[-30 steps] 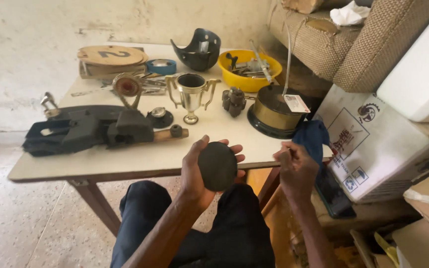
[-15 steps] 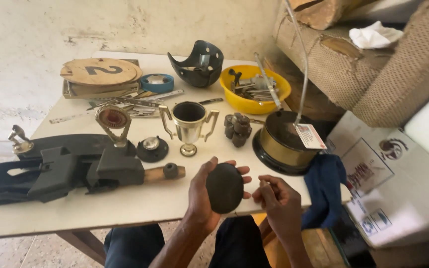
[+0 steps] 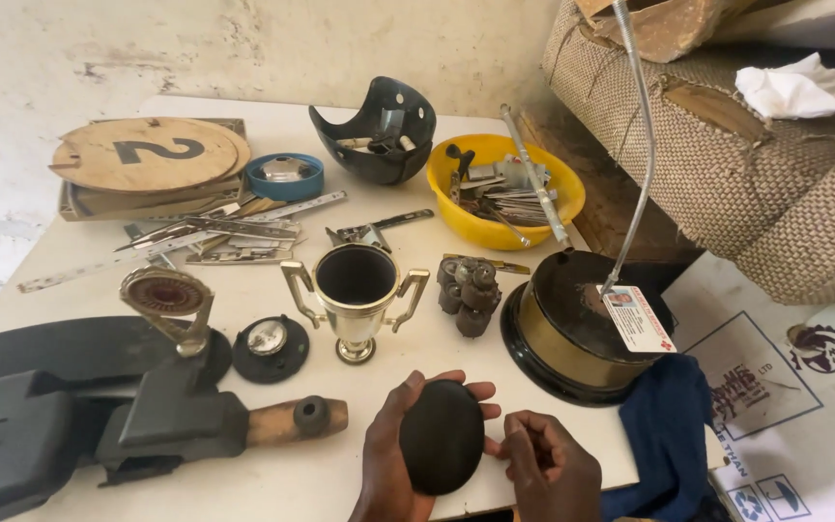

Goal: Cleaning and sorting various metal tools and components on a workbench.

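Black oval disc, smooth and matte, held upright over the near edge of the white table, cupped from behind in the left hand with fingers curled round its upper rim and thumb on its left side. Right hand just beside it on the right, loosely curled, fingertips touching the disc's right edge, pinching nothing else. Just beyond the disc, a small gold 2-handled trophy cup standing upright, dark inside. To its right, a cluster of small dark cylindrical pieces; further right, a round brass-sided base with a black top, a laminated card lying on it, tied to a bent metal rod rising toward the top. Blue cloth hanging off the table corner near the right hand. To the left of the cup, a round black gauge-like dial, then a dark vice-like tool with a wooden handle and a round medallion on a stand. Further back, a yellow bowl full of metal tools, a black shell-shaped piece, a blue ring-shaped roll, flat metal strips and rulers, and stacked round wooden boards. Woven burlap-covered cushion at far right.
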